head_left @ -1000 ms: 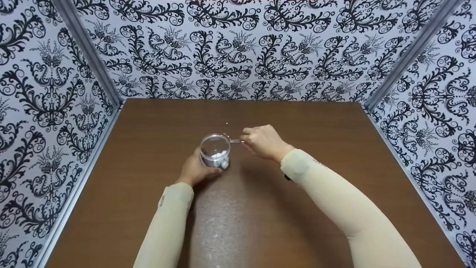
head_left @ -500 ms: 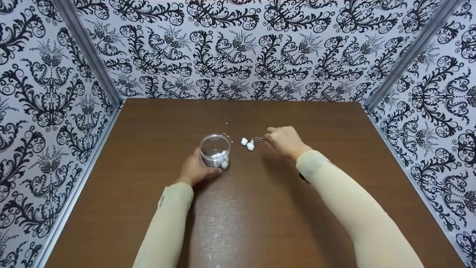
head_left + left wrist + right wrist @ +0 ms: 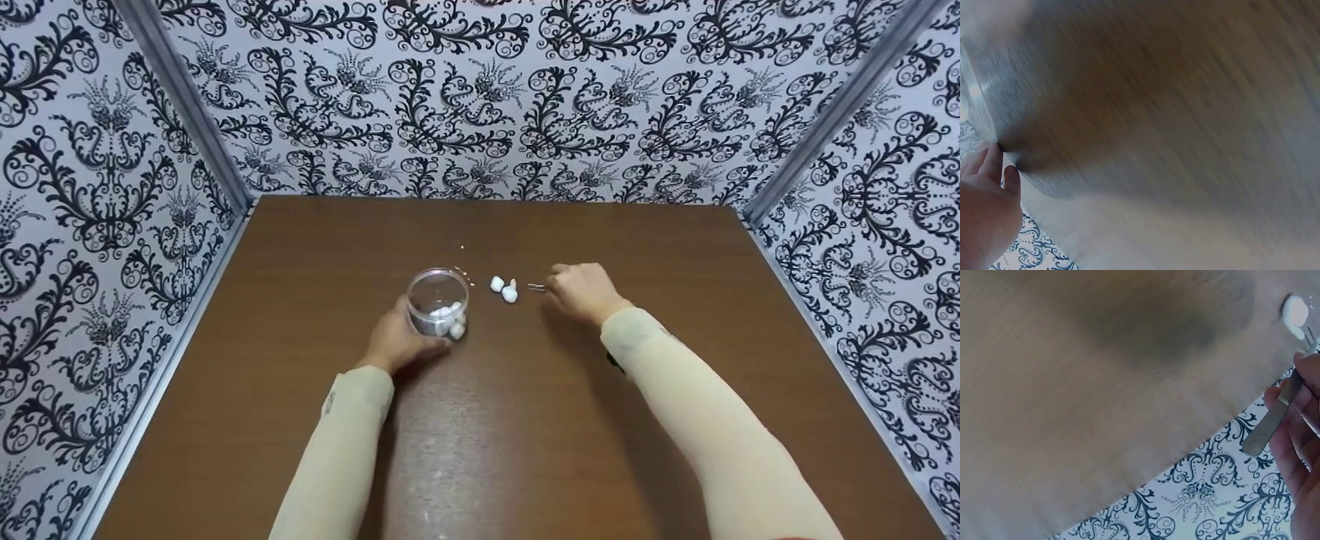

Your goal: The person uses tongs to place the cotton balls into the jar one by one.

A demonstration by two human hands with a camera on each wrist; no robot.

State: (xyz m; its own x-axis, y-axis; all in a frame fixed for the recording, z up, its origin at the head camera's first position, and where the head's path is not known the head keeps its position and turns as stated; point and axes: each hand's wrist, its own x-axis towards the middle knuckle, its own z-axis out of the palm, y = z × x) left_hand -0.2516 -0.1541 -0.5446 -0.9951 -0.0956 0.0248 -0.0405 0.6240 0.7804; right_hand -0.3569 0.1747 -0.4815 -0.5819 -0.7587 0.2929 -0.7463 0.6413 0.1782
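Looking at it, several cotton balls sit inside the jar, which the left hand grips. Two more lie just right of the jar; the right hand pinches tweezers beside them, nothing caught yet.

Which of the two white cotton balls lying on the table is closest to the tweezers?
The right-hand cotton ball, nearer the right hand. It lies just off the tweezers tips; the other cotton ball sits farther left, toward the jar.
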